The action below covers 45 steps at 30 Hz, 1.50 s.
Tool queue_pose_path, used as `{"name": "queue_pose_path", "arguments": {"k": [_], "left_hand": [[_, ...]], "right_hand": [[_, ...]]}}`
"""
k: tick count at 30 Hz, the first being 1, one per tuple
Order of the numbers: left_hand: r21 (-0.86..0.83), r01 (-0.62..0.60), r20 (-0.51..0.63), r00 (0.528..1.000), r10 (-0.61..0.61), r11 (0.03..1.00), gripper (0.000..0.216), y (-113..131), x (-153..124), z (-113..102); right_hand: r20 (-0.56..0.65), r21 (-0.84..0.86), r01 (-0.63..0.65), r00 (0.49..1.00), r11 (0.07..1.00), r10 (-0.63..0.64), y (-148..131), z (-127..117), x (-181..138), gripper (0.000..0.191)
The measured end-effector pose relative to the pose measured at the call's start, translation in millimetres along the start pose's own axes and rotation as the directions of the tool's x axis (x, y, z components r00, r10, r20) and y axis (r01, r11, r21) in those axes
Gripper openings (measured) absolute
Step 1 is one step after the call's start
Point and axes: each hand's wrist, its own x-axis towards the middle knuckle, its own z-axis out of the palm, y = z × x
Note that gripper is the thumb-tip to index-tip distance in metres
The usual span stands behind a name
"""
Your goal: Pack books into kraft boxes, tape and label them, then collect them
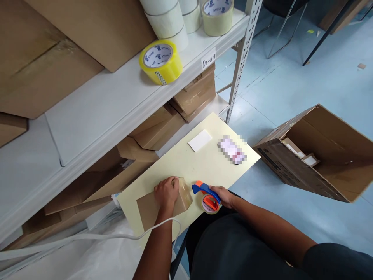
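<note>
On a pale yellow board [175,171] lies a small brown cardboard box [147,206], with clear tape showing over its right end. My left hand [167,191] presses down on top of the box, its fingers curled and partly hidden. A blue and orange tape dispenser [210,191], with a roll of tape in it, is gripped by my right hand [223,195] just right of the box. The dispenser's head points toward the box and stands apart from it.
A white card [199,140] and a blurred-out phone-like item [232,149] lie on the board. A yellow tape roll [171,70] stands on the shelf [96,112]. An open carton [305,171] sits on the floor at right. A white cable [125,235] crosses near my left forearm.
</note>
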Motion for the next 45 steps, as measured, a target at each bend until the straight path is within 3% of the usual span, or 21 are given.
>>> {"name": "queue_pose_path", "arguments": {"k": [5, 10, 15, 18, 21, 23, 24, 26, 27, 28, 29, 33, 39, 42, 45], "left_hand": [[0.098, 0.045, 0.043, 0.998, -0.049, 0.994, 0.047, 1, 11, -7], [0.102, 0.185, 0.076, 0.978, -0.194, 0.977, 0.052, -2, 20, -10], [0.018, 0.286, -0.023, 0.958, -0.286, 0.958, 0.045, -1, 24, -7], [-0.092, 0.261, -0.091, 0.959, -0.269, 0.961, 0.044, -5, 22, -5], [-0.170, 0.066, -0.171, 0.981, -0.095, 0.983, 0.042, -12, 14, -6], [-0.167, -0.200, -0.166, 0.971, 0.172, 0.965, 0.040, -15, 2, -8], [-0.155, -0.359, -0.125, 0.931, 0.342, 0.920, 0.040, -16, -5, -8], [-0.144, -0.614, 0.001, 0.785, 0.620, 0.776, 0.040, -17, -18, -9], [-0.144, -0.682, 0.062, 0.717, 0.694, 0.717, 0.039, -16, -22, -9], [-0.139, -0.711, 0.111, 0.680, 0.725, 0.689, 0.037, -16, -25, -9], [-0.130, -0.710, 0.149, 0.676, 0.722, 0.692, 0.035, -16, -25, -9], [-0.086, -0.569, 0.212, 0.791, 0.573, 0.818, 0.030, -16, -10, -9], [-0.023, -0.224, 0.078, 0.971, 0.225, 0.974, 0.029, -20, 17, -7], [-0.006, -0.054, 0.029, 0.998, 0.055, 0.999, 0.031, -25, 21, -5], [-0.017, -0.022, 0.018, 1.000, 0.022, 1.000, 0.033, -26, 22, -4]], "right_hand": [[0.032, -0.004, -0.018, 0.999, 1.000, 0.018, 1, -4, -4, 0.032], [0.041, 0.028, -0.057, 0.998, 0.998, 0.056, 2, -17, -16, 0.032], [0.005, -0.002, -0.043, 0.999, 0.999, 0.043, 13, -11, -4, 0.030], [-0.081, -0.041, -0.038, 0.996, 0.998, 0.034, 21, -6, 9, 0.027], [-0.098, -0.097, -0.037, 0.995, 0.995, 0.027, 28, -9, 17, 0.026], [-0.078, -0.120, -0.033, 0.997, 0.992, 0.024, 30, -12, 18, 0.027], [-0.070, -0.121, -0.031, 0.997, 0.992, 0.023, 30, -14, 17, 0.027], [-0.075, -0.112, -0.031, 0.997, 0.993, 0.022, 29, -15, 14, 0.026], [-0.079, -0.103, -0.034, 0.997, 0.994, 0.026, 27, -14, 12, 0.024], [-0.080, -0.088, -0.042, 0.996, 0.995, 0.035, 24, -13, 10, 0.023], [-0.075, -0.066, -0.054, 0.996, 0.996, 0.049, 21, -11, 8, 0.023], [-0.014, 0.051, -0.044, 0.999, 0.998, 0.045, -1, 7, 9, 0.027], [-0.081, 0.037, -0.037, 0.996, 0.999, 0.040, -16, 27, 24, 0.029], [-0.051, -0.010, -0.030, 0.998, 1.000, 0.029, -7, 26, 23, 0.025], [-0.001, -0.032, -0.017, 1.000, 0.999, 0.017, 5, 25, 21, 0.029]]}}
